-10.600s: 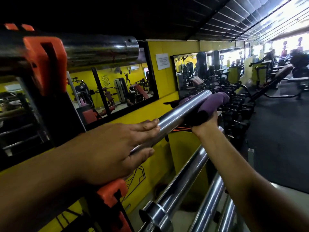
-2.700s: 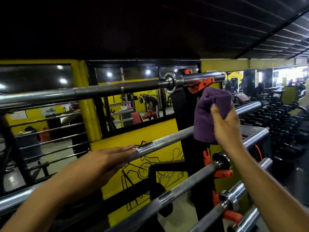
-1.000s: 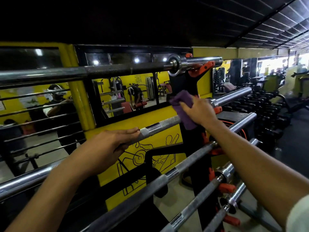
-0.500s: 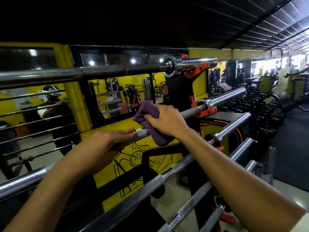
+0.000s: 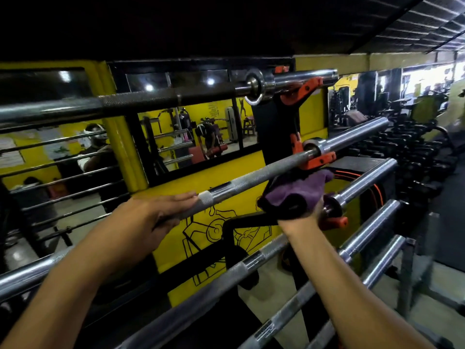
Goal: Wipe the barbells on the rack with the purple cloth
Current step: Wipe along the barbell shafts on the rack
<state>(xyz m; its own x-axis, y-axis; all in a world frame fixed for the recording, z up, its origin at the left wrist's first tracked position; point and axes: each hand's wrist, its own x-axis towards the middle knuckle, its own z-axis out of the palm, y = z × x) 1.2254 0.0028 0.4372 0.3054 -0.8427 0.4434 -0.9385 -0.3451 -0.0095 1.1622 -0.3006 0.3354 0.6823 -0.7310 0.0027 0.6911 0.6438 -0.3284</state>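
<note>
The rack (image 5: pixel 286 137) holds shiny barbells (image 5: pixel 254 176) on orange hooks. My left hand (image 5: pixel 151 217) wraps one bar, and my right hand (image 5: pixel 302 217) squeezes the purple cloth (image 5: pixel 294 191) (all bunched up).

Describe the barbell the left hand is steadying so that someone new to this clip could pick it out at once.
On the rack in front of the yellow wall, count down from the dark top barbell: it is the second barbell. Only this one has the left hand on its knurled shaft, with the purple cloth just beneath.
</note>
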